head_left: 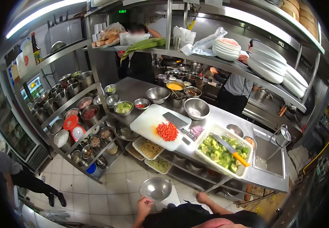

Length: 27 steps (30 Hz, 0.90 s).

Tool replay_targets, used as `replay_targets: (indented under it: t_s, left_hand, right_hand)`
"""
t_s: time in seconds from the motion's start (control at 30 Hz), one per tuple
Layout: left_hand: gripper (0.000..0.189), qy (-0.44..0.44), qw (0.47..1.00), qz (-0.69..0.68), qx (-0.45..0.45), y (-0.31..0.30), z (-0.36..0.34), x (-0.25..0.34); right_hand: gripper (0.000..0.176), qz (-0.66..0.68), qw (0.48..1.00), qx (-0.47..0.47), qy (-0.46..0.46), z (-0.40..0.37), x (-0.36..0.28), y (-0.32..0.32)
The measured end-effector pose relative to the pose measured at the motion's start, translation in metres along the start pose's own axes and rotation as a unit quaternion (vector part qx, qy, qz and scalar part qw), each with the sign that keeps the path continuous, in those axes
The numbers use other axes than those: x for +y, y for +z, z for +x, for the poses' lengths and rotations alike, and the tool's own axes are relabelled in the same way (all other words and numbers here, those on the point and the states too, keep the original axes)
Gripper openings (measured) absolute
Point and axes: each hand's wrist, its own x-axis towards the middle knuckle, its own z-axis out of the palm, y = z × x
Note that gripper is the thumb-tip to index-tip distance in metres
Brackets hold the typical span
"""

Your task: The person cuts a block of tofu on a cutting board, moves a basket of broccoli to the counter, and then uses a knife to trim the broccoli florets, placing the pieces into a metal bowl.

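Observation:
My left hand is closed on the rim of a shiny metal bowl, held over the tiled floor in front of my body. The bowl's inside looks bare. My right hand hangs low near the counter's front edge, apart from the bowl, its fingers too small to read. On the counter ahead, a white cutting board carries a pile of chopped red peppers and a cleaver. To its right, a white basket holds broccoli, with an orange-handled knife lying across it.
Metal bowls stand behind the board, and a sink is at the right. Left, a rack holds several containers. Plates sit on the overhead shelf. One person stands left; others work behind the counter.

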Motion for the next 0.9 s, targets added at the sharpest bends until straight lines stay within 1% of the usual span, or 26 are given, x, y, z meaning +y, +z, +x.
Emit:
replay_targets:
  t_s: [0.03,0.07,0.1,0.13,0.17,0.2,0.23,0.27,0.3,0.33,0.37,0.4,0.43,0.47,0.5,0.57,0.6,0.63,0.67,0.7,0.73,0.77,0.8,0.83,0.87,0.9]
  left_hand:
    - [0.014,0.009,1.0,0.013,-0.001,0.001,0.009,0.007]
    - [0.015,0.021,0.999,0.025,-0.002,0.002,0.021,0.015]
    - [0.015,0.022,0.999,0.027,-0.003,0.002,0.033,0.024]
    - [0.014,0.041,0.999,0.026,-0.008,0.001,0.042,0.034]
    - [0.014,0.062,0.998,0.024,-0.011,0.003,0.053,0.04]
    - [0.014,0.068,0.997,0.023,-0.008,0.006,0.063,0.04]
    - [0.013,0.058,0.998,0.01,-0.01,0.008,0.07,0.037]
    - [0.012,0.047,0.999,0.001,-0.018,0.007,0.076,0.035]
    - [0.012,0.05,0.998,0.011,-0.031,0.007,0.084,0.034]
    - [0.01,0.056,0.997,0.01,-0.054,0.006,0.092,0.034]
    - [0.009,0.063,0.995,0.007,-0.074,0.004,0.104,0.034]
    - [0.008,0.075,0.992,0.027,-0.102,0.002,0.115,0.037]
    - [0.007,0.08,0.987,0.045,-0.135,-0.004,0.127,0.043]
    - [0.007,0.142,0.978,0.057,-0.143,-0.023,0.145,0.054]
    - [0.007,0.2,0.968,0.027,-0.147,-0.003,0.148,0.056]
    - [0.008,0.171,0.965,-0.018,-0.2,0.019,0.153,0.057]
    - [0.008,0.163,0.958,-0.01,-0.235,0.007,0.183,0.054]
    - [0.008,0.221,0.95,0.009,-0.22,0.012,0.197,0.051]
    - [0.008,0.254,0.944,0.031,-0.206,0.02,0.197,0.052]
    - [0.008,0.236,0.943,0.003,-0.235,0.027,0.202,0.054]
    - [0.008,0.269,0.934,0.035,-0.232,0.032,0.206,0.056]
    - [0.011,0.254,0.933,0.038,-0.251,0.038,0.211,0.068]
    - [0.016,0.201,0.933,-0.075,-0.29,0.049,0.214,0.084]
    - [0.017,0.218,0.927,-0.1,-0.29,0.065,0.221,0.093]
    - [0.018,0.229,0.921,-0.115,-0.293,0.069,0.225,0.097]
    - [0.017,0.254,0.918,-0.109,-0.286,0.083,0.233,0.102]
  right_hand:
    - [0.024,0.207,0.962,0.154,-0.087,-0.007,-0.051,-0.071]
    - [0.023,0.374,0.921,0.097,-0.057,-0.005,-0.088,-0.118]
    - [0.023,0.529,0.848,0.037,-0.025,0.004,-0.111,-0.156]
    - [0.02,0.461,0.875,0.084,-0.12,0.021,-0.12,-0.19]
    - [0.022,0.434,0.868,0.164,-0.179,0.009,-0.158,-0.263]
    - [0.021,0.382,0.869,0.236,-0.208,0.006,-0.174,-0.326]
    - [0.022,0.328,0.874,0.312,-0.176,-0.026,-0.201,-0.406]
    - [0.033,0.277,0.79,0.435,-0.331,-0.055,-0.208,-0.463]
    - [0.048,0.247,0.668,0.511,-0.481,-0.095,-0.229,-0.51]
    - [0.048,0.104,0.61,0.56,-0.55,-0.151,-0.255,-0.56]
    - [0.048,-0.048,0.537,0.59,-0.601,-0.182,-0.271,-0.594]
    - [0.046,-0.12,0.471,0.602,-0.634,-0.214,-0.286,-0.609]
    - [0.045,-0.154,0.445,0.617,-0.631,-0.227,-0.295,-0.607]
    - [0.043,-0.183,0.422,0.631,-0.625,-0.242,-0.3,-0.604]
    - [0.042,-0.215,0.42,0.623,-0.624,-0.249,-0.307,-0.603]
    - [0.039,-0.271,0.421,0.618,-0.606,-0.256,-0.314,-0.589]
    - [0.038,-0.295,0.416,0.632,-0.584,-0.261,-0.314,-0.576]
    - [0.036,-0.312,0.43,0.64,-0.555,-0.266,-0.315,-0.563]
    - [0.035,-0.319,0.451,0.648,-0.525,-0.264,-0.313,-0.555]
    - [0.034,-0.323,0.468,0.657,-0.495,-0.261,-0.31,-0.549]
    - [0.033,-0.328,0.478,0.675,-0.457,-0.26,-0.305,-0.54]
    - [0.031,-0.321,0.498,0.693,-0.411,-0.256,-0.294,-0.533]
    - [0.03,-0.318,0.512,0.704,-0.376,-0.255,-0.281,-0.527]
    - [0.029,-0.32,0.524,0.709,-0.347,-0.252,-0.272,-0.524]
    - [0.028,-0.305,0.548,0.723,-0.29,-0.248,-0.249,-0.517]
    - [0.028,-0.282,0.592,0.727,-0.202,-0.238,-0.218,-0.506]
